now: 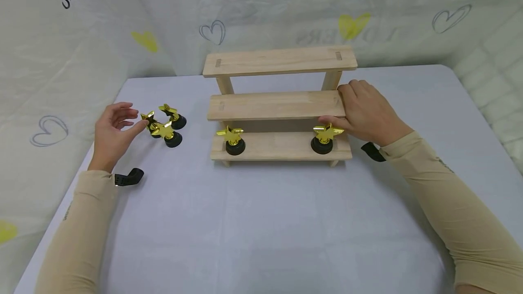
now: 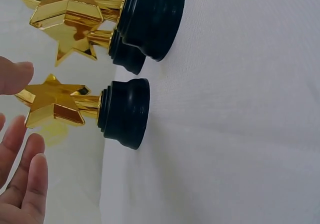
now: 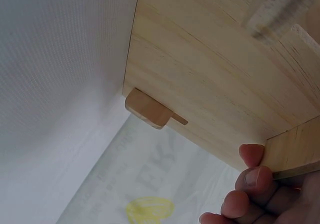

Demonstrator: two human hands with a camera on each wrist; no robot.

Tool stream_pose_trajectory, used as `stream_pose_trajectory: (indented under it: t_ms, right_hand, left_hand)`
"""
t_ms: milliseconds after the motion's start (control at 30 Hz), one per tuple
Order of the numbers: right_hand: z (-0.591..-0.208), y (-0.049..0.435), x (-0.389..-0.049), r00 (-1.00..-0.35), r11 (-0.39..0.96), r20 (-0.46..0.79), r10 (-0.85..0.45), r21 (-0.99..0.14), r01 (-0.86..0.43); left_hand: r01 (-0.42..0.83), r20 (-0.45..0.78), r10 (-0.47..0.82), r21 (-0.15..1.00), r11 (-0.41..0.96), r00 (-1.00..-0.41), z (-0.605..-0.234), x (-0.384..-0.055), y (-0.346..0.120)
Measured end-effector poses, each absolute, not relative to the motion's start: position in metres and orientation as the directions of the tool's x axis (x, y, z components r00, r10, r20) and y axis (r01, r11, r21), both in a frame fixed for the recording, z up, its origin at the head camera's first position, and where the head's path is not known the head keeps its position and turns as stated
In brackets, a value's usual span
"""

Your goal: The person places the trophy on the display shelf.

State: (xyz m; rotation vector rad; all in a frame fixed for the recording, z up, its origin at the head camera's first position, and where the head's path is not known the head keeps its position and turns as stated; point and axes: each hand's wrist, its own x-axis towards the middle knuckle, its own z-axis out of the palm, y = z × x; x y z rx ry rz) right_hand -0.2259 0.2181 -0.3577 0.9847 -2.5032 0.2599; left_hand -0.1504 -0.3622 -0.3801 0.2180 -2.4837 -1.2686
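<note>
My left hand [image 1: 114,130] is at the left, its thumb and fingers parted around the star of one gold star trophy [image 2: 126,115], thumb tip right at the star. Two more trophies, a front one [image 1: 173,139] and a back one [image 1: 178,121], stand close beside it, all on black round bases. My right hand [image 1: 363,108] grips the right end of the middle board of a three-tier wooden stand [image 1: 273,105], thumb along the front edge and fingers behind. On the lowest board, one trophy [image 1: 235,146] stands at the left and another [image 1: 322,145] at the right, below my right thumb.
The stand rests on a table with a white cloth [image 1: 261,221]. Behind it hangs a pale curtain [image 1: 269,8] with hearts and lettering. Black wrist mounts [image 1: 130,177] show beside both sleeves. In the right wrist view, the stand's underside [image 3: 200,69] fills much of the frame.
</note>
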Motion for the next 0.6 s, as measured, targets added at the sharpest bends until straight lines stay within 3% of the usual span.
stream_pose_trajectory:
  t_ms: [600]
  right_hand:
    - [-0.357, 0.216, -0.226, -0.623, 0.720, 0.498, -0.603, 0.004, -0.694]
  left_hand:
    - [-0.073, 0.096, -0.307, 0.865, 0.496, -0.947, -0.397, -0.154, -0.367]
